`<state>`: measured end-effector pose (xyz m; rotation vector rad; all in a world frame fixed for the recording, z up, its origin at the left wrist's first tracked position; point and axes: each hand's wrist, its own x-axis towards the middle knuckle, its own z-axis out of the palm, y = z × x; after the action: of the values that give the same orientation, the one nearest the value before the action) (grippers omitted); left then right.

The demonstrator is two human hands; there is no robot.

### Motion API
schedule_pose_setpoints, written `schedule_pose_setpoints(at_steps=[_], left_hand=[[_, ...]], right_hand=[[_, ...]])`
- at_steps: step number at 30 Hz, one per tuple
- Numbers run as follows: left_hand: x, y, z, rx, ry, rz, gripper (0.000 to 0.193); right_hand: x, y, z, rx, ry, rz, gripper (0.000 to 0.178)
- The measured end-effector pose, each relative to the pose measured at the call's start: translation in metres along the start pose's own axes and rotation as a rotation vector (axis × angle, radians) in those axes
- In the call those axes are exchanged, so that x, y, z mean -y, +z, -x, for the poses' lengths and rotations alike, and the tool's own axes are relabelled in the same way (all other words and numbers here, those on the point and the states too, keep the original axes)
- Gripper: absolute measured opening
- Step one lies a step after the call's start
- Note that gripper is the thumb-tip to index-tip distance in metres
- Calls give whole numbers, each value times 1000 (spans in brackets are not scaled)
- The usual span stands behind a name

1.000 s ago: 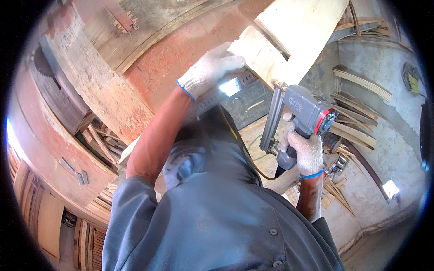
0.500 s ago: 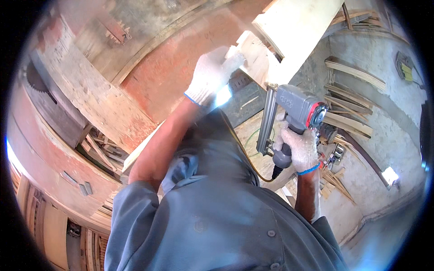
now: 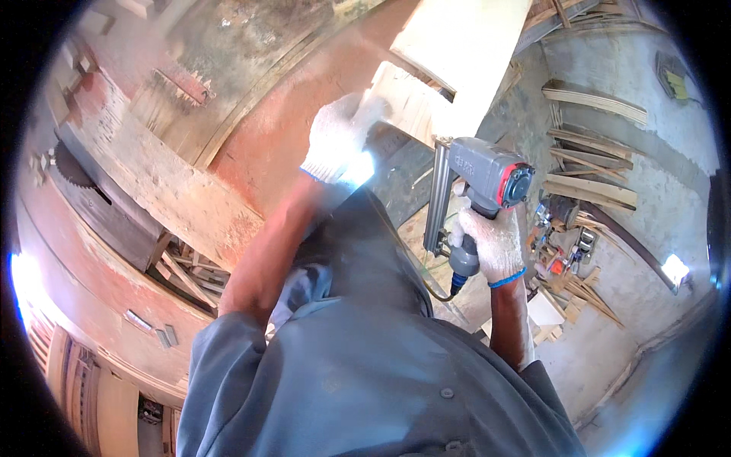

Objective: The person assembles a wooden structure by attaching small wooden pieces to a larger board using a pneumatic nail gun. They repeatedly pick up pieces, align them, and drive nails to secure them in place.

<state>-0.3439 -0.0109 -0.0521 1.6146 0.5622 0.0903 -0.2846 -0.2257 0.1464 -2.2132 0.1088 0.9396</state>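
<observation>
My right hand, in a white knit glove with a blue cuff, wraps round the handle of a grey pneumatic nail gun with a red ring on its end. The gun's nose meets or nearly meets the near edge of a pale wooden piece; exact contact is hard to make out. My left hand, gloved too, grips the left end of that piece, its fingertips partly blurred. The piece lies against a larger pale board, with a dark gap between them. An air hose hangs from the gun's handle.
Left of me a circular saw blade stands out of a worn bench. A long plank and a reddish worktop stretch ahead. Wooden strips lean along the grey wall at right, with scattered tools and offcuts below.
Both hands, the nail gun, the wooden piece and the larger board appear slightly farther left as the view has shifted. Both hands keep their holds.
</observation>
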Motion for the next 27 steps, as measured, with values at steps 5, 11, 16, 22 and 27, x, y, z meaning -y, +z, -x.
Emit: schedule_pose_setpoints(at_steps=[5, 11, 16, 22, 27], left_hand=[[-26, -11, 10, 108, 114, -363, 31], [-41, -17, 10, 282, 100, -585, 35], [-57, -27, 2, 380, -155, -445, 37], [-58, -24, -1, 382, -205, -424, 46], [-30, -29, 1, 297, -213, -196, 51]], right_hand=[[15, -5, 3, 46, 8, -5, 32], [32, 6, 1, 100, 190, -30, 31], [30, 18, 2, 75, 145, 105, 29], [21, 25, 2, 42, 85, 281, 12], [44, 28, 2, 37, 93, 173, 20]])
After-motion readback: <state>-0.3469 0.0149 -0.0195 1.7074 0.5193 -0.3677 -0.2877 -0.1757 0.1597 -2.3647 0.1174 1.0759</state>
